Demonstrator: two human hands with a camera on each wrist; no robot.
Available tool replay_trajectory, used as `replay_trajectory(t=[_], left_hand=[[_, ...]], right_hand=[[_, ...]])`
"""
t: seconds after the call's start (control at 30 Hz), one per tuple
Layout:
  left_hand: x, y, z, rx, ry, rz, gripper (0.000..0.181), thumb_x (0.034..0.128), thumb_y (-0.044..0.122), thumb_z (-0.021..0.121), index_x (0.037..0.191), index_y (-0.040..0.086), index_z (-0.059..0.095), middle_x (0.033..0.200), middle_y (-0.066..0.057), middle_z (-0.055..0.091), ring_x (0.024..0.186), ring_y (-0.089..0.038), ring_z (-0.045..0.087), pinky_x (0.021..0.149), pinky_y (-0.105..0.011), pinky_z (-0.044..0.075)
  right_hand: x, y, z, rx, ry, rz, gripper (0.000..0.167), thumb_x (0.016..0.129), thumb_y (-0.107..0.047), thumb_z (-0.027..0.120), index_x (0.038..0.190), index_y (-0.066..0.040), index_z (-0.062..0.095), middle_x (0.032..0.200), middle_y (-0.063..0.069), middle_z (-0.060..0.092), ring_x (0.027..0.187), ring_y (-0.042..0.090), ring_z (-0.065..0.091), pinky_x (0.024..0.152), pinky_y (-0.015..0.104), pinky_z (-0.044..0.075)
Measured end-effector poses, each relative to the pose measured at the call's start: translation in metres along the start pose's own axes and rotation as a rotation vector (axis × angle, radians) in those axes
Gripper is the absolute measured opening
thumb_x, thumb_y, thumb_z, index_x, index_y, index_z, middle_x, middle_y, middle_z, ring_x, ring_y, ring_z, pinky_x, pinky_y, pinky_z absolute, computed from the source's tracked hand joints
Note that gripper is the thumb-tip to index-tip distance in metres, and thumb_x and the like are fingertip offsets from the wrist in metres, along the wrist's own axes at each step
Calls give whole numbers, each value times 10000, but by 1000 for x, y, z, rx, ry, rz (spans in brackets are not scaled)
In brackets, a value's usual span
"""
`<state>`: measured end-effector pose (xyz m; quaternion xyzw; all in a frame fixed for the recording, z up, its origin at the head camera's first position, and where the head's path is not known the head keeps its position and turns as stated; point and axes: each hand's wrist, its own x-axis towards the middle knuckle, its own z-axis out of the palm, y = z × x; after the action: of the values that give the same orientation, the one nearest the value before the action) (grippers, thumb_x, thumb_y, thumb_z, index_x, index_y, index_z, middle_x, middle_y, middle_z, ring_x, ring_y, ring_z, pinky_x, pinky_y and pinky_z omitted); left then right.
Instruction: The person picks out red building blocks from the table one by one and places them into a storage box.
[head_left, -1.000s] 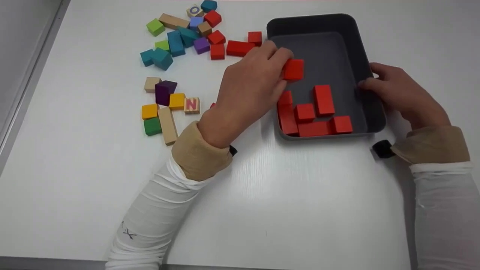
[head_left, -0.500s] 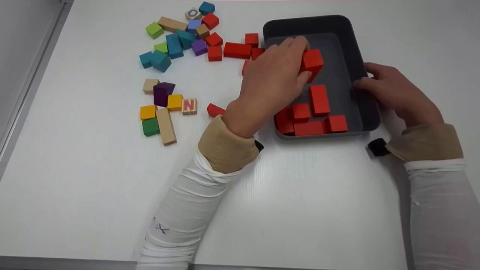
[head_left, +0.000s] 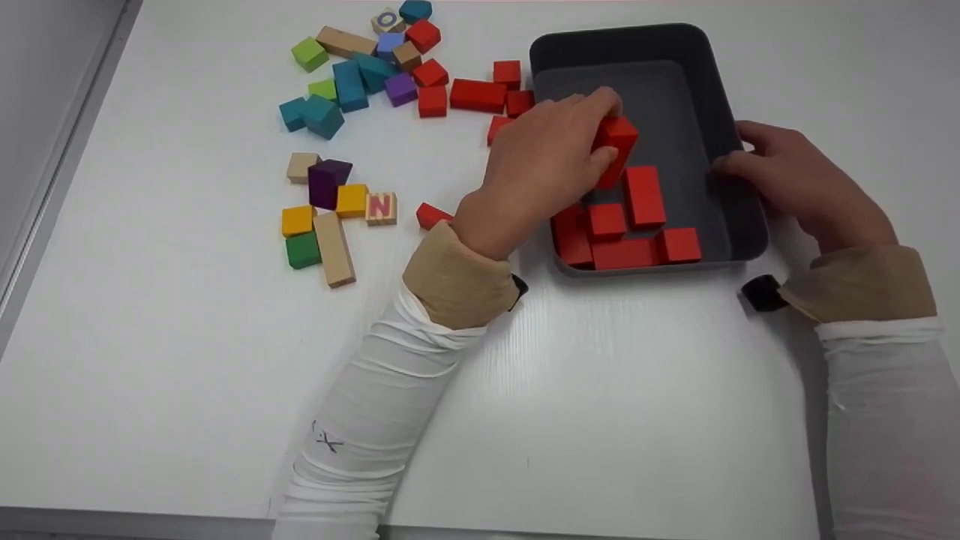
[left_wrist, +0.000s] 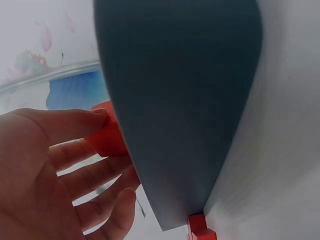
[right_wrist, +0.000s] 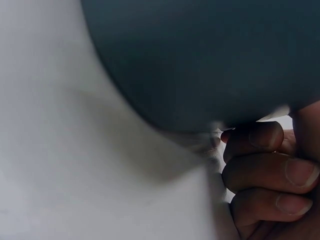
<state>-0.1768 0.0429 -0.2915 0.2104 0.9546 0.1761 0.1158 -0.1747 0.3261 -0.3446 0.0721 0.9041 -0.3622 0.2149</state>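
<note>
I observed the left hand, its grip at block width, pinching a red block over the tray; the right hand gripped the tray's right wall.

The left hand carried its red block rightward.

Bright red block, dark grey tray, white table, tan cuffs, pink-lettered pale wooden cube
</note>
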Motion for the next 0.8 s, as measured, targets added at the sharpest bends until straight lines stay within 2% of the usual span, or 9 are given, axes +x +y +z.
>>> replay_trajectory(t=[0.13, 0.3, 0.5, 0.6, 0.7, 0.8], left_hand=[[1, 1, 1, 13, -12, 4, 450, 1043, 387, 593, 1465, 262, 501, 1316, 40, 681, 1147, -132, 630, 932, -285, 555], [2, 1, 5, 13, -5, 17, 422, 1049, 381, 579, 1446, 252, 516, 1278, 41, 699, 1110, -127, 645, 905, -287, 563], [4, 0, 13, 75, -14, 26, 378, 1049, 313, 569, 1413, 214, 551, 1223, 13, 704, 1060, -142, 664, 888, -305, 581], [6, 1, 16, 116, -45, 32, 393, 1046, 311, 568, 1425, 206, 561, 1237, 2, 693, 1089, -151, 665, 913, -323, 584], [7, 2, 17, 138, -64, 35, 424, 1047, 321, 566, 1454, 208, 542, 1262, 2, 687, 1121, -156, 663, 937, -337, 584], [8, 3, 18, 144, -74, 32, 440, 1043, 324, 572, 1467, 214, 529, 1274, 5, 687, 1127, -159, 662, 950, -345, 579]], right_hand=[[0, 1, 0, 0, 11, -18, 558, 1054, -374, 416, 1560, -140, 424, 1190, 27, 612, 875, 50, 584, 727, 199, 464], [0, 0, 0, -7, 4, -25, 571, 1056, -378, 403, 1573, -136, 410, 1315, 151, 560, 901, 61, 568, 734, 189, 452], [0, 0, 0, 9, 9, -20, 546, 1051, -378, 429, 1550, -156, 440, 1206, 25, 597, 917, 75, 566, 744, 206, 451], [0, 0, 0, 4, 4, -11, 562, 1052, -392, 420, 1565, -161, 424, 1251, 66, 589, 927, 86, 568, 742, 208, 460], [-1, 0, 0, 3, 3, -2, 583, 1054, -407, 409, 1589, -175, 401, 1351, 139, 543, 979, 105, 555, 791, 216, 442], [-1, 1, 0, 13, -4, 6, 602, 1053, -416, 411, 1608, -186, 377, 1409, 158, 519, 1022, 114, 541, 845, 237, 418]])
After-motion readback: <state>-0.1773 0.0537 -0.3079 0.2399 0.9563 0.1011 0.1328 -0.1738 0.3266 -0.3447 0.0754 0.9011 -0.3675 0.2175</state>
